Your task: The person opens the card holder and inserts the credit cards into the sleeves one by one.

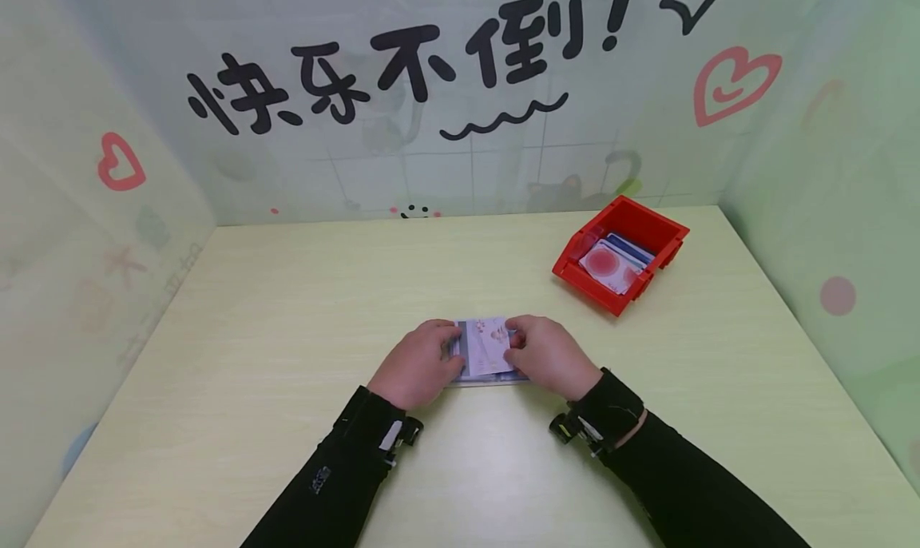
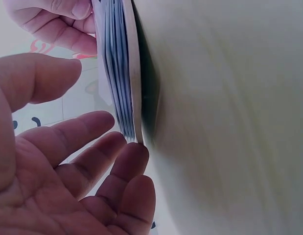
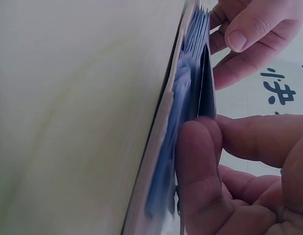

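A pale purple printed card [image 1: 487,347] lies on a flat stack of thin blue-edged leaves [image 2: 117,63] with a thicker pale bottom layer [image 2: 134,63], in the middle of the table. My right hand [image 1: 553,356] pinches the card's right edge between thumb and finger, lifting it a little off the leaves in the right wrist view. At the other side, my left hand [image 1: 420,364] touches the stack's left edge with loosely bent fingertips. Its thumb stands apart from the stack in the left wrist view.
A red bin [image 1: 664,222] stands at the back right of the table, turned at an angle. Pink and blue cards [image 1: 607,266] lie inside it. Printed panels rise at the back [image 1: 359,180] and both sides of the pale wooden table [image 1: 323,292].
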The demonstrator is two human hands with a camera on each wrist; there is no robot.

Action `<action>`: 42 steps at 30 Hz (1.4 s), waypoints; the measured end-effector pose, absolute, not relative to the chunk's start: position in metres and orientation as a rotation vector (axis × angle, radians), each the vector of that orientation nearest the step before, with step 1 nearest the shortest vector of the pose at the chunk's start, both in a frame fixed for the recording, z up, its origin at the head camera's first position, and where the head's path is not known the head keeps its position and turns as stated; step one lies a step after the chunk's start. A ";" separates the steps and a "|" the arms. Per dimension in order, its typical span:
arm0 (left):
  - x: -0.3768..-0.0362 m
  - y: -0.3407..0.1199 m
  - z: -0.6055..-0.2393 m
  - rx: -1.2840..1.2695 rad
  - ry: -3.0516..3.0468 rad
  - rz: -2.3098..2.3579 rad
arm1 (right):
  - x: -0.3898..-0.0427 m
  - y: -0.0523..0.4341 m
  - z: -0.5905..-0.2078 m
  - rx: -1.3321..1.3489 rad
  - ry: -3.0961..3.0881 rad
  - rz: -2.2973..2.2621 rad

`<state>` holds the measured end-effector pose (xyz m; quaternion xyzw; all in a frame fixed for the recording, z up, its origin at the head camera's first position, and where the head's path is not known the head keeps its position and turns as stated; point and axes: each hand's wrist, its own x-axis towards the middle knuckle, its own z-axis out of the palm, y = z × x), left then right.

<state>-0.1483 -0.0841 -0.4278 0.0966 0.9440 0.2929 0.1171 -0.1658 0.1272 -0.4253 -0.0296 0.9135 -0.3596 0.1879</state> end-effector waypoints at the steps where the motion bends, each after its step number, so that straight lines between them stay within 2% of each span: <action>1: -0.148 -0.084 -0.428 0.287 2.766 0.853 | -0.165 0.127 -0.425 -0.091 2.577 -1.003; 42: -0.149 -0.086 -0.427 0.311 2.784 0.847 | -0.146 0.111 -0.424 -0.341 2.713 -0.826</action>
